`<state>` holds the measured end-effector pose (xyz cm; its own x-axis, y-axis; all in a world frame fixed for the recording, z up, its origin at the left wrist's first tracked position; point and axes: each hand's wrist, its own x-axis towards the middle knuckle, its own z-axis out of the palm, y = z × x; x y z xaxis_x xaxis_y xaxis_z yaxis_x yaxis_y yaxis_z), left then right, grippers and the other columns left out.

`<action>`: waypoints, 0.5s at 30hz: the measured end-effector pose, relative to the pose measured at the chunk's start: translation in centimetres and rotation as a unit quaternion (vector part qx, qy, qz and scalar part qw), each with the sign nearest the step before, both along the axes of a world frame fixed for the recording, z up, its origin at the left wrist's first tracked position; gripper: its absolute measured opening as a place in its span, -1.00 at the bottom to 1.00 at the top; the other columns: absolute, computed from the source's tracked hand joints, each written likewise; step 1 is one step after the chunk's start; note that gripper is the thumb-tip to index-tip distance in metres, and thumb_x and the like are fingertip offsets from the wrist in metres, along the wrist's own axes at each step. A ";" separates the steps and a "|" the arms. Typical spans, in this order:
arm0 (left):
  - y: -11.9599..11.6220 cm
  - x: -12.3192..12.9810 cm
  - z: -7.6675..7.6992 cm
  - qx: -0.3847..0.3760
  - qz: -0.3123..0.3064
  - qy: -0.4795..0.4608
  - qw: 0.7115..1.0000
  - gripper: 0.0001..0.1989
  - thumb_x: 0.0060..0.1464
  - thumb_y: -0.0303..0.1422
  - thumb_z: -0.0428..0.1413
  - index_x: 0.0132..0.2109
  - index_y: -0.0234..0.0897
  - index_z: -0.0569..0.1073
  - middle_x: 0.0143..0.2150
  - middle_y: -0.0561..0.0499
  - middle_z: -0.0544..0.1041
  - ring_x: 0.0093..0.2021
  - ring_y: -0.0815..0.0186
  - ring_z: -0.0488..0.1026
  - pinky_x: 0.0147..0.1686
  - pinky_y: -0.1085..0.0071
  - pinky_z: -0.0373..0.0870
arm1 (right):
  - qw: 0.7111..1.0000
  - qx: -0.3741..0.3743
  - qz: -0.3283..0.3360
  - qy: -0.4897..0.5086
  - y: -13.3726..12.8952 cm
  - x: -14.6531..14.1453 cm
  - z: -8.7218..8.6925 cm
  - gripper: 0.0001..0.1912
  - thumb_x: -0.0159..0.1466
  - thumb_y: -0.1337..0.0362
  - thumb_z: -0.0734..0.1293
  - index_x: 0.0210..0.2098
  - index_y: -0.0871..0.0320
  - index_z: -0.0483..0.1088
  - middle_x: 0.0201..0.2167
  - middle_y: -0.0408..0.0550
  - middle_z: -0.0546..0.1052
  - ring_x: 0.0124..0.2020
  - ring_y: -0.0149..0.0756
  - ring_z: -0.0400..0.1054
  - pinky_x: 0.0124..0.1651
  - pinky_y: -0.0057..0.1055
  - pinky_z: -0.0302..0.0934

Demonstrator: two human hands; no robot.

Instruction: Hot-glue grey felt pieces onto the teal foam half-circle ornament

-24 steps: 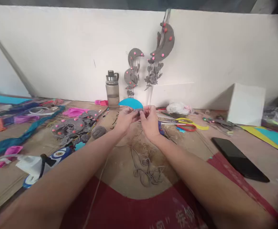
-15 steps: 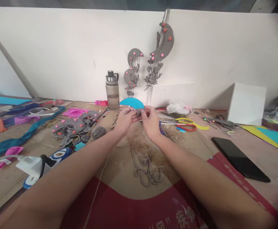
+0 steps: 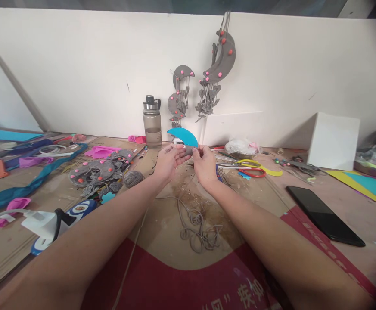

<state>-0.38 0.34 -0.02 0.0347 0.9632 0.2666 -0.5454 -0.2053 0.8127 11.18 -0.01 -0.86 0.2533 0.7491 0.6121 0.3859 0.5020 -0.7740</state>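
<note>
1. The blue moon shape is up in the air, over the middle of the worktop, near the bottle. A small grey part is at its low right end.
2. The right hand has a closed grip: thumb and fingers pinch that end. The left hand has its fingers partly spread, with the tips close to the grey part. I cannot tell if they pinch it.
3. To handle the shape well, I think the right hand should pinch softly but firmly. Too hard a squeeze could bend or crease the blue shape.
4. The left fingers should work close to the edge and press the grey part down flat and neat, a little bit at a time.
5. It would help to have the loose grey string away from both wrists, as its loops could tangle or tug. The scissors lie near the right hand, so that arm should move with care.
6. The fingers hide some of the grey part, so I cannot tell if it is string or something else, or how it is fixed on.
7. The back of the blue shape is out of sight. A small white thing behind it is too covered to name.
</note>
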 end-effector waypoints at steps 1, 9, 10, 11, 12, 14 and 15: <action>-0.2 0.1 0.1 0.016 -0.001 0.012 1.000 -0.88 -0.08 -0.46 0.15 -0.33 -0.37 0.39 -0.42 0.01 0.47 -0.37 0.40 0.46 -0.07 0.18 0.45 | 1.000 0.001 0.000 -0.002 0.0 0.0 0.0 -0.83 0.21 0.23 0.20 -0.32 0.19 0.35 -0.41 -0.07 0.47 -0.39 -0.30 0.31 -0.24 -0.35 0.17; -0.1 0.3 0.2 0.034 0.048 0.059 0.997 -0.86 -0.11 -0.45 0.17 -0.38 -0.34 0.34 -0.49 0.09 0.41 -0.43 0.44 0.43 -0.18 0.22 0.50 | 1.000 0.002 0.017 -0.008 -0.4 -0.3 0.1 -0.84 0.20 0.23 0.20 -0.33 0.18 0.34 -0.43 -0.08 0.46 -0.42 -0.31 0.28 -0.26 -0.35 0.17; 0.0 0.2 0.1 0.033 0.048 0.055 0.997 -0.86 -0.12 -0.46 0.17 -0.39 -0.34 0.33 -0.49 0.09 0.41 -0.43 0.43 0.44 -0.20 0.22 0.51 | 1.000 0.003 0.018 -0.009 -0.4 -0.3 0.1 -0.84 0.20 0.23 0.20 -0.33 0.18 0.34 -0.43 -0.08 0.46 -0.42 -0.31 0.28 -0.26 -0.36 0.17; 0.1 0.2 0.1 0.032 0.049 0.051 0.997 -0.87 -0.12 -0.47 0.16 -0.39 -0.34 0.32 -0.49 0.09 0.41 -0.43 0.43 0.44 -0.21 0.23 0.51 | 1.000 0.004 0.019 -0.010 -0.4 -0.3 0.1 -0.84 0.20 0.23 0.20 -0.33 0.18 0.34 -0.43 -0.08 0.46 -0.42 -0.31 0.28 -0.26 -0.36 0.16; 0.1 0.1 0.1 0.027 0.054 0.051 0.997 -0.88 -0.11 -0.47 0.15 -0.40 -0.34 0.32 -0.48 0.07 0.42 -0.43 0.42 0.45 -0.23 0.24 0.51 | 1.000 0.005 0.018 -0.011 -0.4 -0.3 0.1 -0.84 0.20 0.23 0.20 -0.33 0.18 0.34 -0.44 -0.09 0.45 -0.42 -0.31 0.28 -0.27 -0.36 0.16; 0.1 0.0 0.2 0.009 0.073 0.055 0.996 -0.90 -0.09 -0.46 0.12 -0.40 -0.34 0.31 -0.46 0.02 0.46 -0.42 0.39 0.47 -0.27 0.28 0.50 | 1.000 0.005 0.013 -0.017 -0.4 -0.3 0.1 -0.85 0.20 0.23 0.20 -0.34 0.18 0.33 -0.46 -0.10 0.44 -0.42 -0.32 0.27 -0.27 -0.37 0.15; 0.1 -0.2 0.3 -0.003 0.086 0.059 0.995 -0.91 -0.07 -0.45 0.11 -0.40 -0.34 0.31 -0.45 -0.01 0.48 -0.42 0.37 0.48 -0.30 0.30 0.50 | 1.000 0.005 0.009 -0.020 -0.4 -0.3 0.1 -0.85 0.20 0.23 0.20 -0.34 0.18 0.33 -0.46 -0.11 0.43 -0.43 -0.32 0.27 -0.28 -0.37 0.15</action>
<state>-0.53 0.42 0.27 -0.1000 0.9590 0.2652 -0.4036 -0.2827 0.8702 10.91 -0.46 -0.71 0.2151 0.7474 0.6286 0.4064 0.5168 -0.7535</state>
